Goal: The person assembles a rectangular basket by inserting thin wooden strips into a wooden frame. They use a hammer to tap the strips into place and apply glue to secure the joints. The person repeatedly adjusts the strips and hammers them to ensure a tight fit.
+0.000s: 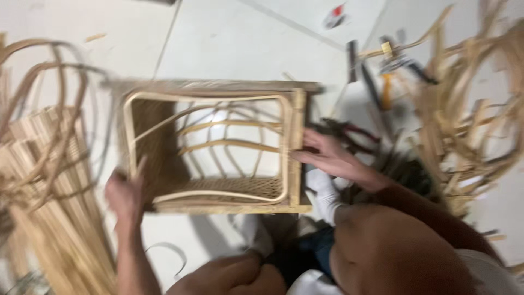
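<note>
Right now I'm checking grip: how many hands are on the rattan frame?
2: left hand on the rattan frame at its left edge, right hand on its right post.

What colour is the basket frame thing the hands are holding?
Pale tan, like straw, with darker brown woven sides; the rattan frame shows in the head view.

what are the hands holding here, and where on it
Both hold a rattan frame, seemingly a chair or basket. The left hand grips its left edge; the right hand presses on its right post. The blur hides the finger detail.
</note>
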